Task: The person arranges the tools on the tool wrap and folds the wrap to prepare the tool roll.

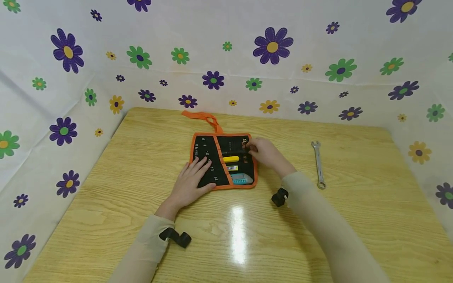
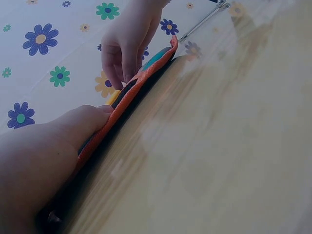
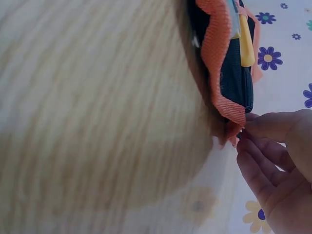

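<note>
Black, with orange edging, the tool pouch (image 1: 218, 167) lay open mid-table; in the head view the left hand (image 1: 192, 182) spread flat over its left half, while the right hand (image 1: 266, 152) pinched its far right corner — left of a wrench (image 1: 319, 165).

The left wrist view showed the left thumb (image 2: 92, 114) on the near edge.

In the right wrist view, fingertips gripped the corner — beyond, a yellow handle (image 3: 247, 48).

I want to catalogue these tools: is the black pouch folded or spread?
Spread. The black pouch shows its numbered panel and a yellow handle side by side, and its orange strap trails off, unwrapped.
</note>
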### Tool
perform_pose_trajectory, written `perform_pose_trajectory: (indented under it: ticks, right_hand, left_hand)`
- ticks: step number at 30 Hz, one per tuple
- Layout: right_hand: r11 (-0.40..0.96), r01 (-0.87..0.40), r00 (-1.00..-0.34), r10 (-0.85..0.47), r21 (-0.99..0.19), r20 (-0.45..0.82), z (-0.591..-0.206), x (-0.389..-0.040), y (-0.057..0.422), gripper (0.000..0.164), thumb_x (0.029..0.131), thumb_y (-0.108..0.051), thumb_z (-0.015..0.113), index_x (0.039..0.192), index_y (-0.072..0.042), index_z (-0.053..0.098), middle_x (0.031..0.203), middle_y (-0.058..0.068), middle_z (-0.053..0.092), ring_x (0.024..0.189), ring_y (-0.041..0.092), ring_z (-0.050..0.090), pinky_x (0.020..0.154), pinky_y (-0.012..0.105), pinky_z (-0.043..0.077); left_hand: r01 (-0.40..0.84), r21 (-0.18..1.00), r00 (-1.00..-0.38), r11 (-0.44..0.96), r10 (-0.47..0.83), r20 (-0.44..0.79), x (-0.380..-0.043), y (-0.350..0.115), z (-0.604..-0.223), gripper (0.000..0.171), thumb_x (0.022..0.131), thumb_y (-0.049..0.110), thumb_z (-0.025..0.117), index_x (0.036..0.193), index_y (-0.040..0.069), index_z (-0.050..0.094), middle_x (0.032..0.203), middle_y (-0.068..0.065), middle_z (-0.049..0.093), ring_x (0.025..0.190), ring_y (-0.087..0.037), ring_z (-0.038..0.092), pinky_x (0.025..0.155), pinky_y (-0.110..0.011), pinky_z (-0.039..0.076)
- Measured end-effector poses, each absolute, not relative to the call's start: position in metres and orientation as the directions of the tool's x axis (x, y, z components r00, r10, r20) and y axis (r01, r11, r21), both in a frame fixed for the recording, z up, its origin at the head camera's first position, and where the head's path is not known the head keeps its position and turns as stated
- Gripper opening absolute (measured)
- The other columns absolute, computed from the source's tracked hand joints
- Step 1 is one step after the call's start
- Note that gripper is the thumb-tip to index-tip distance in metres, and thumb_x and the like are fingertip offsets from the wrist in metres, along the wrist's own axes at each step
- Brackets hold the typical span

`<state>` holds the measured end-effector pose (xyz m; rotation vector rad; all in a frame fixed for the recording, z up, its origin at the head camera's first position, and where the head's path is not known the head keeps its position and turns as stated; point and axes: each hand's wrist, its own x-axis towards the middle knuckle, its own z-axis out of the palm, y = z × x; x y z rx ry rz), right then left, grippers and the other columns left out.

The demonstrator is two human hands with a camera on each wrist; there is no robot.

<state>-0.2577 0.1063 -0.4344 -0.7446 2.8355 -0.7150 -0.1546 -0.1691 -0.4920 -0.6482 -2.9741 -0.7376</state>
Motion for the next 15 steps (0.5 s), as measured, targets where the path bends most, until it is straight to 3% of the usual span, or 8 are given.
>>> perform_pose_trajectory:
  ticks: [4,15]
  right_hand:
    - [0.772,-0.425,-0.876,-0.483,-0.473,-0.003,-0.436,-0.257,0.105,0.019,0.092,-0.003,0.062,0.110,0.002,0.067,0.094,0.013,0.063,0.084,0.024,0.057,0.075,0.037,0.050]
    - [0.755,-0.407,-0.874,-0.486,-0.514,-0.022,-0.437,-0.255,0.092,0.021,0.093,-0.002,0.060,0.112,0.003,0.067,0.108,0.017,0.066,0.098,0.027,0.063,0.084,0.038,0.052]
  left_hand:
    - [0.387,0.448,-0.917,0.806,0.389,0.092,-0.155,-0.169,-0.492,0.078,0.091,0.062,0.047,0.153,0.019,0.027,0.158,-0.001,0.019,0.145,-0.023,0.007,0.115,-0.046,0.001]
    - [0.376,0.457,-0.920,0.806,0.386,0.075,-0.154,-0.168,-0.488,0.077,0.092,0.060,0.050,0.153,0.018,0.026,0.158,-0.002,0.019,0.145,-0.024,0.007,0.115,-0.047,0.001]
